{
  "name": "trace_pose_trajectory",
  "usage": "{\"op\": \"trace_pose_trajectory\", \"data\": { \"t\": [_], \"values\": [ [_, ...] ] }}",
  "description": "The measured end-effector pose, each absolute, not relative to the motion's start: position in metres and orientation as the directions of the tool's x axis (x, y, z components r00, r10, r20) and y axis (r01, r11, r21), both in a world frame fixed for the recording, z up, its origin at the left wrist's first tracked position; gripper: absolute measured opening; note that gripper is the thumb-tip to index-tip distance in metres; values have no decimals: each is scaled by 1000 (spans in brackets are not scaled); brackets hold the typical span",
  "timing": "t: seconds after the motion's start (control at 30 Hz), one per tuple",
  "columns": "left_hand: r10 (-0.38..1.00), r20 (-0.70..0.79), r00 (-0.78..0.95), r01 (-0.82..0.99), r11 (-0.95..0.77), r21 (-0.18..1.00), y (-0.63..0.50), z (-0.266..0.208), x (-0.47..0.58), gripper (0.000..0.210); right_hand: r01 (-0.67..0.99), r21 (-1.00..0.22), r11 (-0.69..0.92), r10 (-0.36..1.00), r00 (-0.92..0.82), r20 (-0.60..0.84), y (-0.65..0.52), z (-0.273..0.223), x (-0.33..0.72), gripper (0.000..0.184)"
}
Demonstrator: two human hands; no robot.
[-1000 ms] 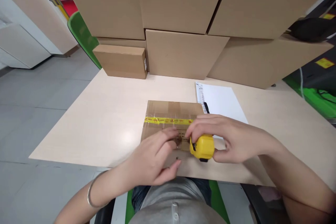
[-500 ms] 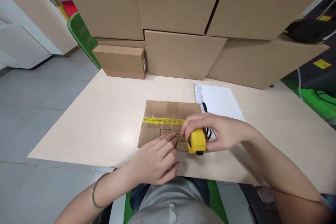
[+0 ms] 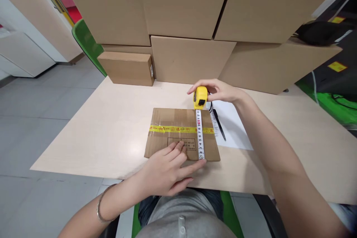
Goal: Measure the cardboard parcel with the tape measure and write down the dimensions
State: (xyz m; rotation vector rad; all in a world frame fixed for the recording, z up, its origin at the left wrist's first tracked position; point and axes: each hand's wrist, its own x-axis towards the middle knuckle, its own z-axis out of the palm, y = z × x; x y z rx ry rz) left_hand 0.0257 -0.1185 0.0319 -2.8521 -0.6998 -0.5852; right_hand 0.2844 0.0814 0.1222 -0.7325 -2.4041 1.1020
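Note:
A flat cardboard box [image 3: 163, 145] with yellow printed tape lies on the table before me. My right hand [image 3: 216, 90] grips a yellow tape measure [image 3: 200, 95] at the box's far edge. Its white blade [image 3: 199, 134] is drawn out across the right part of the box, down to the near edge. My left hand [image 3: 170, 169] rests on the box's near side with fingers spread; the index fingertip touches the blade's end. Right of the box, a black pen [image 3: 219, 124] lies on a white spiral notepad [image 3: 237, 126], partly behind my right arm.
Large cardboard boxes [image 3: 192, 59] form a stacked wall along the table's back. A smaller brown box [image 3: 126, 70] stands at the back left. Behind it is a green chair [image 3: 86, 41]. The pale table [image 3: 97, 137] ends close to my lap.
My right hand has moved away from me with the tape measure, from the near edge to the far edge, drawing out the blade. My left index finger has stretched to the blade's end.

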Motion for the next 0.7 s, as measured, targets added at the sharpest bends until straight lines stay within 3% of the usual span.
{"op": "trace_pose_trajectory", "data": {
  "t": [0.13, 0.23, 0.3, 0.4, 0.6, 0.7],
  "values": [
    [413, 392, 822, 469, -881, -55, -118, 31, 25, 58, 329, -842, 427, 755, -642, 132, 29, 129, 282, 28],
    [412, 395, 821, 471, -880, -59, -117, 31, 25, 59, 308, -864, 397, 813, -556, 175, -20, 132, 286, 50],
    [408, 410, 815, 471, -880, -59, -117, 32, 26, 58, 264, -896, 356, 844, -502, 188, -17, 131, 288, 48],
    [408, 433, 803, 477, -877, -59, -117, 32, 26, 57, 288, -846, 449, 682, -722, 116, 29, 126, 285, 32],
    [328, 375, 867, 407, -900, -155, -115, 25, 23, 61, 210, -740, 639, 398, -914, 84, 21, 118, 272, 38],
    [295, 427, 855, 373, -922, -108, -116, 28, 21, 53, 196, -722, 664, 359, -930, 78, -30, 115, 277, 41]
  ]
}}
